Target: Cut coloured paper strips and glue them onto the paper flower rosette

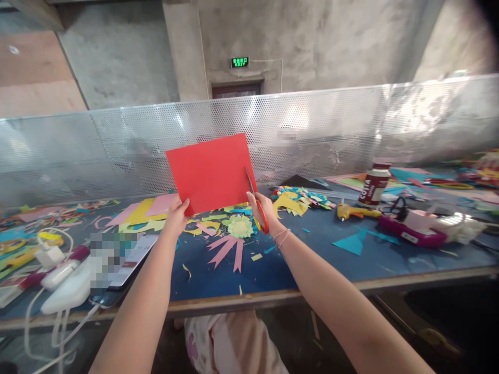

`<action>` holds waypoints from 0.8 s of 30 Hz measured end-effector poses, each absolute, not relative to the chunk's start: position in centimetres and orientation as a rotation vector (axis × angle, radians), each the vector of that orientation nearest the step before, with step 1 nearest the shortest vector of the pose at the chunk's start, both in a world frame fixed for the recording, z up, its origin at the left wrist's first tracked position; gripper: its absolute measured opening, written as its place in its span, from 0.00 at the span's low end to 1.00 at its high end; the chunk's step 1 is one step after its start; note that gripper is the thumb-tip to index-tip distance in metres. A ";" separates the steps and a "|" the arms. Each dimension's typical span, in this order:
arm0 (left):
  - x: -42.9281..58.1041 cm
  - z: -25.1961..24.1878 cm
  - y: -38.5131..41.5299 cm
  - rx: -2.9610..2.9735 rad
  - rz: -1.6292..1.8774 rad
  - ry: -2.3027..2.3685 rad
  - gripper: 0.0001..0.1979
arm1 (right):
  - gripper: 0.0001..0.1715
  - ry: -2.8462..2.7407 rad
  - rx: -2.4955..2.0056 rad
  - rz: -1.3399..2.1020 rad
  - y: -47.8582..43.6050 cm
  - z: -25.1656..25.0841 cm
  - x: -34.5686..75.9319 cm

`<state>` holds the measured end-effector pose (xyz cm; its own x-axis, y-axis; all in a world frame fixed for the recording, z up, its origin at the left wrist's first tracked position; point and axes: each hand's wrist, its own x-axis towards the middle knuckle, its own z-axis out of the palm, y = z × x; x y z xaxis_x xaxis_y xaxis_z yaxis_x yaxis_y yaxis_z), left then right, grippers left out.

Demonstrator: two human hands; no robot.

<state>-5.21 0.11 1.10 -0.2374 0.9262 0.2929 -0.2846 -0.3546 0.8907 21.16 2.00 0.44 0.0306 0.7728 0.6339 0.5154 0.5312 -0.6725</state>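
My left hand [177, 214] pinches the lower left corner of a red paper sheet [210, 171], holding it upright above the table. My right hand [265, 210] grips red-handled scissors [257, 202], whose blades point up along the sheet's lower right edge. Below the hands, a pink paper cutout with pointed strips [228, 250] and a yellow-green paper flower [239, 226] lie on the blue table top [273, 270].
Coloured paper scraps [300, 200] litter the table. A glue bottle [375, 184], a yellow glue gun [353, 211] and a pink device [413, 228] sit at right. White chargers and cables [66, 280] and a tablet [128, 257] lie at left. A perforated metal screen [117, 150] backs the table.
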 end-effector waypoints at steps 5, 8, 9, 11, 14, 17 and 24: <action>-5.4 1.0 0.2 1.133 1.731 0.883 0.17 | 0.28 -1.629 -1.096 0.335 1.7 0.8 21.1; -5.5 0.9 0.3 1.147 1.734 0.896 0.16 | 0.27 -1.624 -1.078 0.424 1.5 0.9 21.1; -5.5 0.8 0.4 1.149 1.732 0.902 0.16 | 0.26 -1.621 -1.074 0.452 1.4 0.9 21.1; -5.5 0.8 0.4 1.153 1.723 0.910 0.16 | 0.26 -1.617 -1.065 0.502 1.5 0.8 21.1; -5.6 0.6 0.5 1.156 1.713 0.917 0.16 | 0.27 -1.610 -1.041 0.577 1.7 0.7 21.1; -5.8 0.6 0.6 1.165 1.710 0.915 0.16 | 0.27 -1.606 -1.008 0.652 1.7 0.8 21.2; -5.9 0.8 0.5 1.186 1.753 0.941 0.14 | 0.28 -1.631 -0.989 0.742 1.1 1.1 21.5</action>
